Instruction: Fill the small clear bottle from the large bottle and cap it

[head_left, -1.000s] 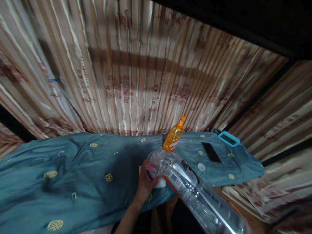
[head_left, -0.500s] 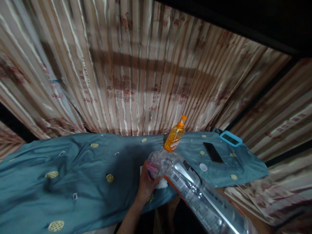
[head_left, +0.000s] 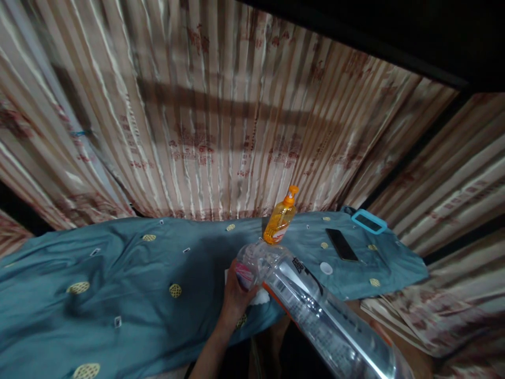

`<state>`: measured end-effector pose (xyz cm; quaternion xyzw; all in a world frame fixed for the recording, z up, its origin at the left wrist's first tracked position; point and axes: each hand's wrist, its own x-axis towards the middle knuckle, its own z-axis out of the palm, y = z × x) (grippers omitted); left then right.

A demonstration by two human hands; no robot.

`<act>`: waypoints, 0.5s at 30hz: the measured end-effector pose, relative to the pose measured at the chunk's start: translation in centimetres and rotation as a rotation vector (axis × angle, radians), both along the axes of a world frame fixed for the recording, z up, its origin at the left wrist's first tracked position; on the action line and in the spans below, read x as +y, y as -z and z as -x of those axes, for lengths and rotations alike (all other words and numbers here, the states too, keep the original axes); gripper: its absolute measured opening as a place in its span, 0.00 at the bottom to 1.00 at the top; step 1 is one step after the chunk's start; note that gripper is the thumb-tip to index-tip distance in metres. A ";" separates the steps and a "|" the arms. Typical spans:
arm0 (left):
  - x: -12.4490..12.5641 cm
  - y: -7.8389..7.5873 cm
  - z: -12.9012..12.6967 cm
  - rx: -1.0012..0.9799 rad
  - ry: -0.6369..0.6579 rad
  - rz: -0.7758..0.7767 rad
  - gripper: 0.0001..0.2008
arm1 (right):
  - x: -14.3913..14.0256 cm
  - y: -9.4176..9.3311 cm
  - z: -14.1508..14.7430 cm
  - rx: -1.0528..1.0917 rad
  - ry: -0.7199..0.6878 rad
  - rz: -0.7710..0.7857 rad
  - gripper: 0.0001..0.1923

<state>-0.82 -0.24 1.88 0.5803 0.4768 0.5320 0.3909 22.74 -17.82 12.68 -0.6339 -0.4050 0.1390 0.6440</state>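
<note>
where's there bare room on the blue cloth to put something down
The widest free patch is the left stretch of the blue cloth, from the curtain to the near edge. The right end is crowded: orange pump bottle, phone, white cap, blue-framed item. The left hand and clear bottle fill the middle.

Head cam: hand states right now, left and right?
Left hand: closed around something small and pink-white under the mouth of the tilted clear bottle; what it is cannot be told.
Right hand: not in view.
</note>
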 end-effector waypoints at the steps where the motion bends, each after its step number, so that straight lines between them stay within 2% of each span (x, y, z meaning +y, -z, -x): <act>1: 0.0 0.0 0.0 -0.004 0.006 0.000 0.42 | 0.5 0.3 -0.5 0.003 -0.001 -0.004 0.29; 8: 0.2 0.2 0.1 -0.014 0.015 -0.005 0.42 | 0.6 2.2 -1.3 0.033 0.005 -0.027 0.29; 15: 0.2 0.6 0.0 0.005 -0.033 0.011 0.44 | 0.9 3.1 -2.4 0.050 0.031 -0.015 0.39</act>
